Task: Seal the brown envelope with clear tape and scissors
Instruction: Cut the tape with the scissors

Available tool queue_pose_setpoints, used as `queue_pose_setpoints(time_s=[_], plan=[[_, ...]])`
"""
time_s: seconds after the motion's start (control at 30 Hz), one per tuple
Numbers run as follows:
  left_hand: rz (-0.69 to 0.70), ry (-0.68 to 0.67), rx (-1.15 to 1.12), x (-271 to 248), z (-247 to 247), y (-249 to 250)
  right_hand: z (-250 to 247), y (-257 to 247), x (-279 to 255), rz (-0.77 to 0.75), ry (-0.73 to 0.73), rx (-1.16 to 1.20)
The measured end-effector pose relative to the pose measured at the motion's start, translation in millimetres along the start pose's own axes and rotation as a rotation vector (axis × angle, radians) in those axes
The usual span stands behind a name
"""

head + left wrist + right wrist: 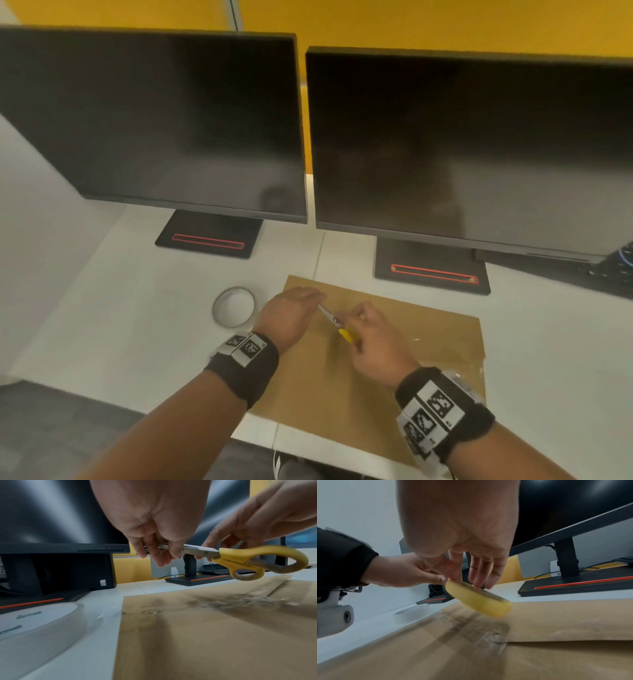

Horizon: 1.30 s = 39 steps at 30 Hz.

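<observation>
Scissors (337, 323) sit between my two hands in the head view, held above the brown envelope (394, 370), which lies flat on the white table (137, 308) with the tape roll (234, 306) just left of it. My left hand (291, 317) covers the blade end; my right hand (376, 339) is at the yellow handle. A glossy strip already shows near the envelope's right edge. I judge this a handover or set-down of the scissors, and I would keep the blades together and lower them onto bare table, clear of the taped seam.

From the left wrist, the left fingers (154, 553) curl round the joined blades, and the handle loops stick out rightwards, with no finger through them that I can see. Right fingertips touch the metal near the pivot. Wrinkled clear tape (257, 596) lies across the envelope's flap.

In the right wrist view, the right fingers (481, 572) hang fairly straight over the handle (479, 599), touching rather than gripping; blur hides the exact contact.
</observation>
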<state>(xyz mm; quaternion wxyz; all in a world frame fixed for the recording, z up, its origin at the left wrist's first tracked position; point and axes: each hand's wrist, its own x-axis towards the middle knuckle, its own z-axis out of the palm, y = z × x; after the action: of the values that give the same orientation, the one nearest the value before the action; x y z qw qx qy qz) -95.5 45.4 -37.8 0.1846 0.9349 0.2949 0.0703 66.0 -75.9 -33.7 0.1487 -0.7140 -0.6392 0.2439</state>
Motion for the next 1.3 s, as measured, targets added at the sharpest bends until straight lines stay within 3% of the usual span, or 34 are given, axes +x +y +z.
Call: queue_pose_setpoints(time_s=[0.13, 0.33, 0.43, 0.5, 0.67, 1.0, 1.3], plan=[[0.061, 0.024, 0.050, -2.8, -3.4, -20.4, 9.1, -2.2, 11.3, 0.066, -0.170, -0.049], [0.071, 0.109, 0.050, -3.1, -4.4, -47.8, 23.8, -8.6, 32.6, 0.104, -0.195, -0.015], [-0.269, 0.033, 0.073, -1.2, -15.3, -55.8, 27.7, -10.2, 40.3, 0.152, -0.186, -0.020], [-0.397, -0.089, 0.190, -1.7, -20.3, -66.5, 29.4, -9.2, 42.5, 0.167, -0.196, -0.036], [-0.363, -0.330, 0.317, -3.6, -20.1, -82.9, 27.0, -7.0, 42.1, 0.168, -0.222, -0.182], [-0.301, -0.283, 0.228, -6.2, -11.5, -90.1, 19.8, -12.6, 45.8, 0.082, -0.244, -0.340], [-0.303, -0.303, 0.085, -3.7, -3.3, -89.2, 33.3, -9.2, 40.0, 0.075, -0.150, -0.315]])
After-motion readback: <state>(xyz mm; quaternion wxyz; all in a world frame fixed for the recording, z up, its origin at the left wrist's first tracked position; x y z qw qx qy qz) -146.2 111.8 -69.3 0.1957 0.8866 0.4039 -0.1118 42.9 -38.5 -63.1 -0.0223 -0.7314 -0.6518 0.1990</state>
